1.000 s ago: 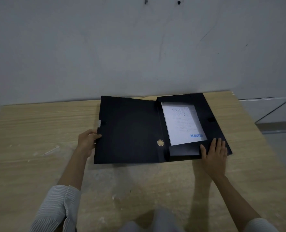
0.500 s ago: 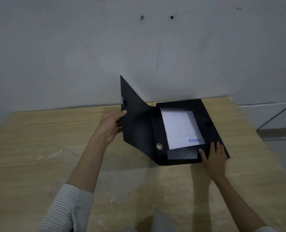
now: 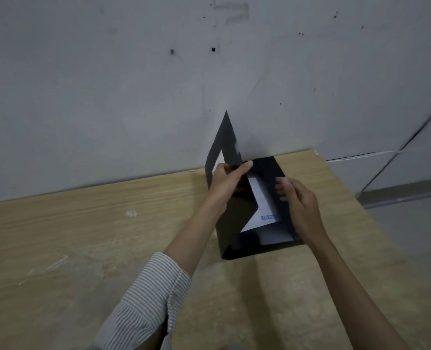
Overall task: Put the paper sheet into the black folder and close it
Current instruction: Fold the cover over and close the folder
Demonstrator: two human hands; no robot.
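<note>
The black folder (image 3: pixel 237 245) lies on the wooden table near its far right corner. Its cover (image 3: pixel 224 145) stands nearly upright and tips over the tray, its top corner against the wall. My left hand (image 3: pixel 228 180) grips the cover's free edge. The white paper sheet (image 3: pixel 261 198) with a blue stamp lies inside the tray, partly hidden by the cover. My right hand (image 3: pixel 297 200) rests with spread fingers on the right side of the tray, next to the sheet.
The table (image 3: pixel 95 223) runs up to a grey wall (image 3: pixel 108 84) at the back. Its right edge is close beside the folder, with grey floor (image 3: pixel 411 236) beyond. Small scraps and scuffs mark the tabletop on the left.
My left hand has swung the cover from flat on the table up and over toward the tray. My right hand moved from the folder's near right corner further up its right side.
</note>
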